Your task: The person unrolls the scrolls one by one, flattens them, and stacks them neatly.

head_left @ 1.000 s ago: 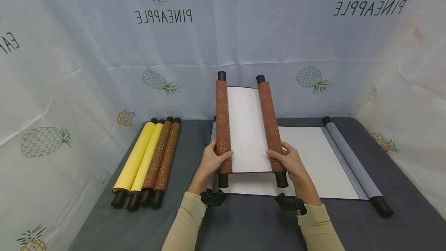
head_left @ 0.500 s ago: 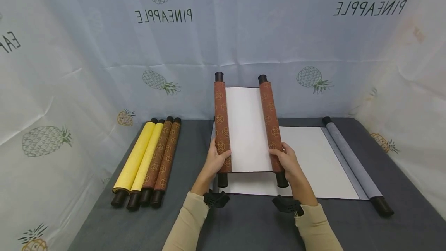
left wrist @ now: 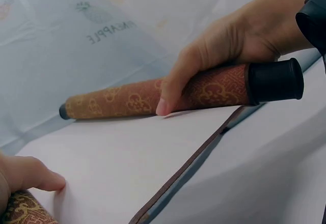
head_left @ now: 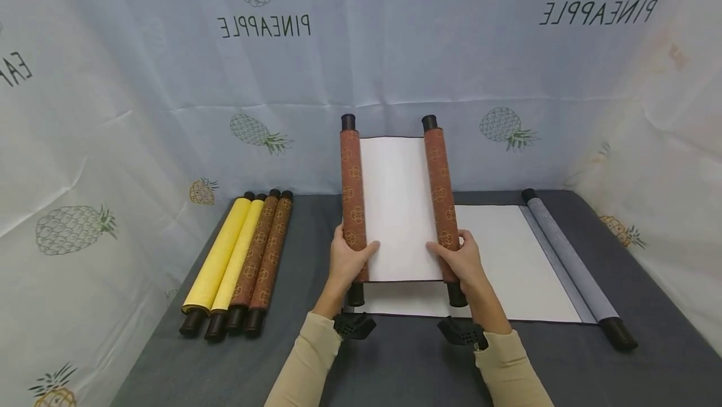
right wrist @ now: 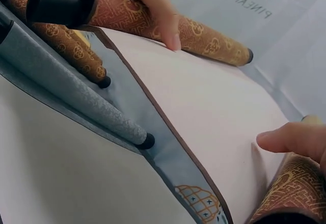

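A brown scroll (head_left: 395, 206) with gold flower patterns and black end knobs is held up off the table, partly unrolled to show white paper. My left hand (head_left: 348, 261) grips its left roll, thumb over the front at the paper's edge. The right roll is gripped by my right hand (head_left: 461, 261) in the same way. Fingers behind both rolls are hidden. Beneath it on the table lies a grey-blue scroll (head_left: 572, 263) spread open, its white sheet (head_left: 507, 256) showing; its left roll is mostly hidden in the head view but visible in the right wrist view.
On the left of the dark grey table (head_left: 395, 363) lie two yellow rolled scrolls (head_left: 217, 256) and two brown rolled scrolls (head_left: 272, 250), side by side. A pineapple-print curtain (head_left: 389, 49) hangs behind and along both sides.
Both hands have moved the brown rolls farther apart, so a wider strip of white paper shows between them. The thumbs now reach further onto the paper. The scrolls on the table have not moved.
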Demonstrator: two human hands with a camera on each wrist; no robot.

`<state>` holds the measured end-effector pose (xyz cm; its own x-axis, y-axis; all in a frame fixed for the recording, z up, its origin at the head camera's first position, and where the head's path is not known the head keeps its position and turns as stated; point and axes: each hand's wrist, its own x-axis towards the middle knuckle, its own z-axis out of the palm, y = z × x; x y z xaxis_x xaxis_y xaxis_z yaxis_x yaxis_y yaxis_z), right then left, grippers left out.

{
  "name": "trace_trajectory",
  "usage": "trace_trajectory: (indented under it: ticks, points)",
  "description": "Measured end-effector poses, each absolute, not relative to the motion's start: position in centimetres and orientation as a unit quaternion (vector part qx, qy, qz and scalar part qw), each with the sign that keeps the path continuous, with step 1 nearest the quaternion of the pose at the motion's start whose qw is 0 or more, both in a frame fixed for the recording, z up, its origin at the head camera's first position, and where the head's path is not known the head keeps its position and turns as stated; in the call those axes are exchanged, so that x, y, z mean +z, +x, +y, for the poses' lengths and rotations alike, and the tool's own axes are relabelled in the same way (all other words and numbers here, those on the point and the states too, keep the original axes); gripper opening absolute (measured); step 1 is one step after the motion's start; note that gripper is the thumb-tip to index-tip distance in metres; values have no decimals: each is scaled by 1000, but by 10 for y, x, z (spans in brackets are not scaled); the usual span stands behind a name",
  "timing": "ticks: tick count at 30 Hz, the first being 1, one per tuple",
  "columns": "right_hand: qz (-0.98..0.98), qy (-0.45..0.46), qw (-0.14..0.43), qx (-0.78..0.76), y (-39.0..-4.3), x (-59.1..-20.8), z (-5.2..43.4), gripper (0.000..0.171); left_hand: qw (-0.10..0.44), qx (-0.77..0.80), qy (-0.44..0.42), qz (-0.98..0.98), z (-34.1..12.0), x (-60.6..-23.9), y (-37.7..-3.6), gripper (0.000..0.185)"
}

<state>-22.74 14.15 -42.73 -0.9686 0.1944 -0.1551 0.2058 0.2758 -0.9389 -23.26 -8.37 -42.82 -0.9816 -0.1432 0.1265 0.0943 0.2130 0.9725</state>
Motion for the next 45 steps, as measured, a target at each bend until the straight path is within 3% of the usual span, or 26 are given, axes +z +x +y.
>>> trace_trajectory:
  ticks: [6,16,32,39,45]
  points:
    - [803,118,3,-584,-228,-428,148,60,100,-631,12,-769,-86,-428,-233,77]
    - [810,99,-2,-578,-225,-423,155,54,96,-626,-14,-774,-95,-427,-234,60]
    - [824,93,28,-558,-225,-421,166,65,75,-603,-20,-794,-112,-424,-237,52]
    - [806,100,65,-580,-225,-420,169,67,60,-607,-29,-792,-118,-426,-239,60]
    - [786,122,60,-602,-228,-420,168,66,27,-619,-41,-784,-115,-425,-239,70]
